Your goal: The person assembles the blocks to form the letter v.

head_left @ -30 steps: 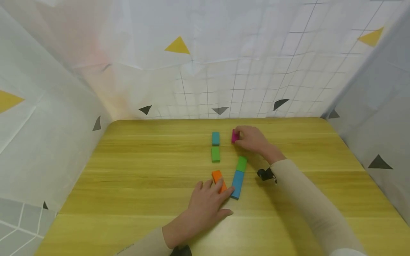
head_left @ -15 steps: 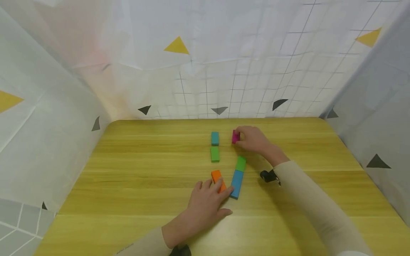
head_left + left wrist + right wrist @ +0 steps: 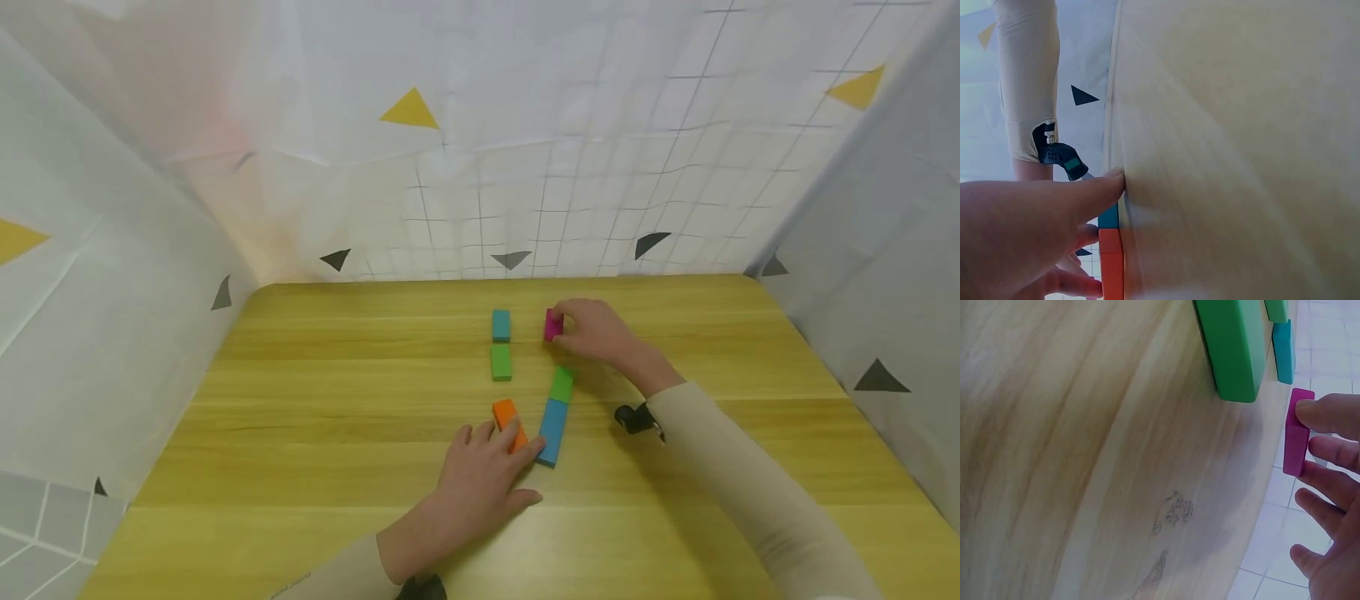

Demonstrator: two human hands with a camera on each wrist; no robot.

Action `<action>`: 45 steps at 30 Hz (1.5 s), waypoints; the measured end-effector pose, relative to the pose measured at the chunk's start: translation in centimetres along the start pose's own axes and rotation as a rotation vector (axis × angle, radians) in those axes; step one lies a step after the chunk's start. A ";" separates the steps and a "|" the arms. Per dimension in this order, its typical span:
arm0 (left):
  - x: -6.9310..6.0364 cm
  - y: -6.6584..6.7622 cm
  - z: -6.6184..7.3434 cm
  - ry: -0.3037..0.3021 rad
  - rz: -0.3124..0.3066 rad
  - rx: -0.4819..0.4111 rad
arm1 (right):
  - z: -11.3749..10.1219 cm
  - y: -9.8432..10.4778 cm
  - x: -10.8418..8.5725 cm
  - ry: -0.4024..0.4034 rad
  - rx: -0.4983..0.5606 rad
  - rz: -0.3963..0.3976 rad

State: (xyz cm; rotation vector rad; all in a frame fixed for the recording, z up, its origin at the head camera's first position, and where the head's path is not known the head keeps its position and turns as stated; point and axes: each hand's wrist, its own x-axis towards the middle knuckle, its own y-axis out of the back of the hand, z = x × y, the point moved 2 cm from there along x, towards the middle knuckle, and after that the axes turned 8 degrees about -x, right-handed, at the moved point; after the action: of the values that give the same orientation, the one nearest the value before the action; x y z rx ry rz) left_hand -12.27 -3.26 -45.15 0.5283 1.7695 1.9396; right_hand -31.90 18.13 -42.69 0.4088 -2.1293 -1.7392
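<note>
Head view: my right hand [image 3: 600, 333] is pinching a magenta block [image 3: 553, 325] between thumb and fingers. My left hand [image 3: 480, 483] is lying spread, one finger resting on an orange block [image 3: 505, 412], the index fingertip reaching the edge of a blue block [image 3: 553, 429]. Just nearer me than my right hand, a short green block [image 3: 562, 384] is adjoining the blue one; left of that hand, a teal block [image 3: 501, 325] is sitting.

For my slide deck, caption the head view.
Right hand pinches a magenta block; left hand touches an orange block.
</note>
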 end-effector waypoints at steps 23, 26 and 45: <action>-0.2 0.0 0.0 -0.003 0.012 0.003 | 0.5 -0.8 -1.3 0.030 -0.025 -0.008; -0.2 0.0 0.0 -0.006 0.019 0.001 | 0.7 -1.0 -1.4 0.027 -0.031 -0.013; -0.2 -0.3 -0.1 -0.016 0.063 -0.013 | 1.0 -1.2 -2.4 0.010 -0.014 -0.010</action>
State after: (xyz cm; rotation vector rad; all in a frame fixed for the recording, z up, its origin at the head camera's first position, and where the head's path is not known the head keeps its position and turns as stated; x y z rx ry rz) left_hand -12.15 -3.45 -45.40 0.6005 1.7491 1.9822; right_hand -30.20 19.78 -44.23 0.4248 -2.1102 -1.7533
